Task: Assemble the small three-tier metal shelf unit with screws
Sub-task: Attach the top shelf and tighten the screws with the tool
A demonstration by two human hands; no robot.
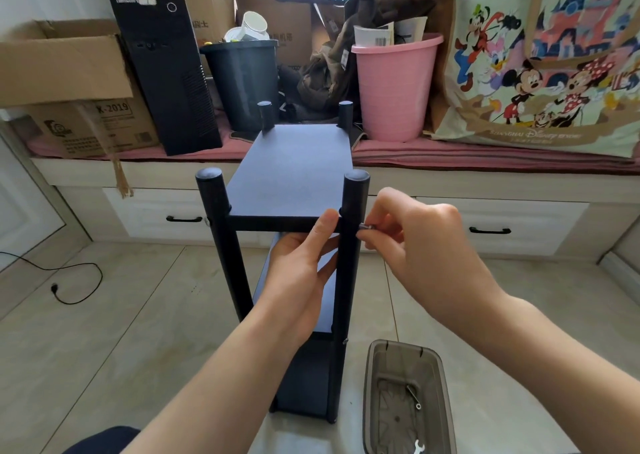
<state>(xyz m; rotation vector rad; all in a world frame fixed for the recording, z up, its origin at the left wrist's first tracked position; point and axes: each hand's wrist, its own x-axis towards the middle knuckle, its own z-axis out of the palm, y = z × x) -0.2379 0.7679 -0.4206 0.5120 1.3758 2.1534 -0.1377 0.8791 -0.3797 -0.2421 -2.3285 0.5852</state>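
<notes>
Upright shelf unit (291,173), posts vertical; left hand (301,266) grips top tier; right hand (408,242) pinches screw (366,227) horizontally.

Cluttered window bench above beige tiled floor (138,315)

On the white drawer-fronted bench (381,190), a pink plastic bin (394,86) stands right of a black bin (242,82), cardboard boxes (69,82) farther left.

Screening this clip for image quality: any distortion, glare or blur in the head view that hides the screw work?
Head view: wide-angle bowing toward the edges; soft daylight, no harsh glare; the screw pinched by the right hand is small and slightly soft; the dark shelf unit shows little surface detail.
</notes>
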